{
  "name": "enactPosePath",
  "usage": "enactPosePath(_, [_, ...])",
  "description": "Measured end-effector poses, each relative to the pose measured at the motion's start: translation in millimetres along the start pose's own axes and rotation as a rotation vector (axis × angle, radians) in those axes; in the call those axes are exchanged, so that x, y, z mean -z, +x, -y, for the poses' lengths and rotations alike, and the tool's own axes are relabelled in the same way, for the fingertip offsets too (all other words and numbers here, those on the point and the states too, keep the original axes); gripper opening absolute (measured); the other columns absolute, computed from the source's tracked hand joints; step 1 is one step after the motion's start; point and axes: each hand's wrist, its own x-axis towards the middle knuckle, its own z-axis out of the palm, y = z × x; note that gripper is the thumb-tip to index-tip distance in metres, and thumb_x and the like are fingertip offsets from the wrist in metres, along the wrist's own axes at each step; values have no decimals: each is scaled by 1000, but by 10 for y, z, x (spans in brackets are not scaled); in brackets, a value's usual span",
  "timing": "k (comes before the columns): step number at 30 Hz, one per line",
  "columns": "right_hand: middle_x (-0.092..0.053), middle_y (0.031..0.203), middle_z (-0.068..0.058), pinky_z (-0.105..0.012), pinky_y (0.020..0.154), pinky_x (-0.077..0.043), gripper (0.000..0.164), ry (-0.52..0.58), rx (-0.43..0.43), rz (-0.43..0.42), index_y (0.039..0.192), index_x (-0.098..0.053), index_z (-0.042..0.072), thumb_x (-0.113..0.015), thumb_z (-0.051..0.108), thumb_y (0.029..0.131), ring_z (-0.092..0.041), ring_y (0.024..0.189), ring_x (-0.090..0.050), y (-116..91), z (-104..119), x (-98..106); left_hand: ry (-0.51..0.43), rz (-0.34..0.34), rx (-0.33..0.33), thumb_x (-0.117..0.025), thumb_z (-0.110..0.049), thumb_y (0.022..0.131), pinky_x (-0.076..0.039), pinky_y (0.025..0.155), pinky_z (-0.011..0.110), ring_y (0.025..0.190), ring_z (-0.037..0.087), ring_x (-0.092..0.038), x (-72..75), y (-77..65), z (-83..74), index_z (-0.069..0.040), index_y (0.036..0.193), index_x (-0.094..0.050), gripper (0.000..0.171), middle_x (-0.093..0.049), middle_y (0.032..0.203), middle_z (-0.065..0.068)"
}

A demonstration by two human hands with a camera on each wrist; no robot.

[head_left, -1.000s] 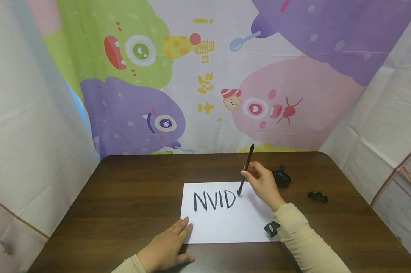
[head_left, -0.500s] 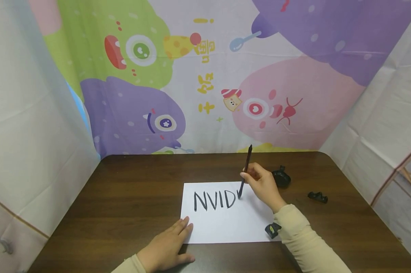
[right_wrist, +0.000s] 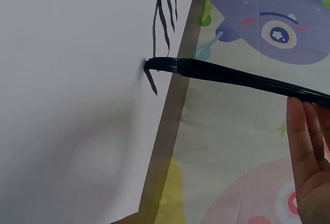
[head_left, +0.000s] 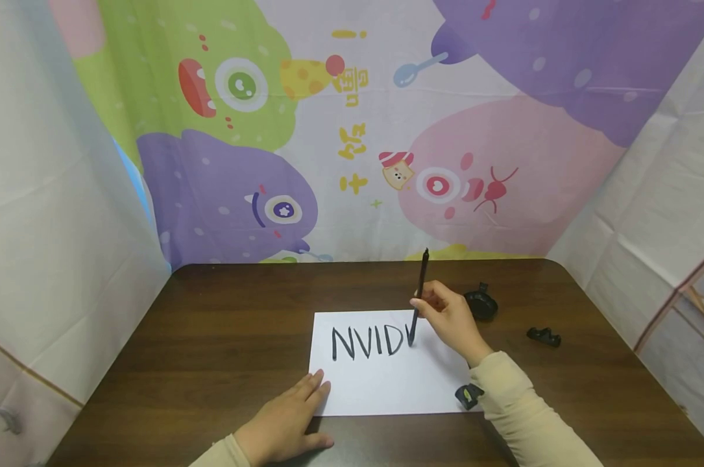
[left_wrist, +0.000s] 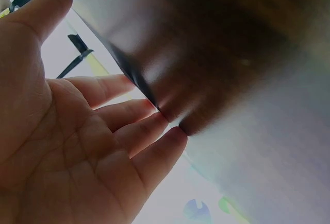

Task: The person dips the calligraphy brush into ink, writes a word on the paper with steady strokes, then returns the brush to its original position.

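Observation:
My right hand (head_left: 449, 319) pinches a black calligraphy brush (head_left: 422, 275) that stands nearly upright, tip low on a white sheet of paper (head_left: 387, 392). In the right wrist view the bristles of the brush (right_wrist: 227, 74) bend against the paper, at the top of a short slanted black stroke (right_wrist: 151, 83). Bold black letters (head_left: 367, 342), NVID, run along the sheet's upper part, left of the brush. My left hand (head_left: 287, 418) lies with fingers stretched out, fingertips on the sheet's lower left edge. The left wrist view shows its palm (left_wrist: 62, 152) and extended fingers.
Behind the right hand sits a round black dish (head_left: 481, 303). A small wavy black rest (head_left: 544, 336) lies farther right on the brown wooden table (head_left: 223, 337). At the right cuff is a small black device (head_left: 467, 395). A printed cartoon curtain (head_left: 352, 227) hangs behind.
My right hand has drawn the brush slightly down and toward me, and a slanted stroke has grown to the right of the D. The left hand has stayed in place.

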Motion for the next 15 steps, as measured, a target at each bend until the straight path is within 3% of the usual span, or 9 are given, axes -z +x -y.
enactPosePath(15, [-65,75,-2,-24,61,-54,14,-4,-17,34,90,-61,14,-68,23,83,-12,65,-65,-42,59,22,1,4,7,-61,-58,76,-39,98,50,133,32,-33,-17,15,7,-7,138,-41,83,-32,147,14])
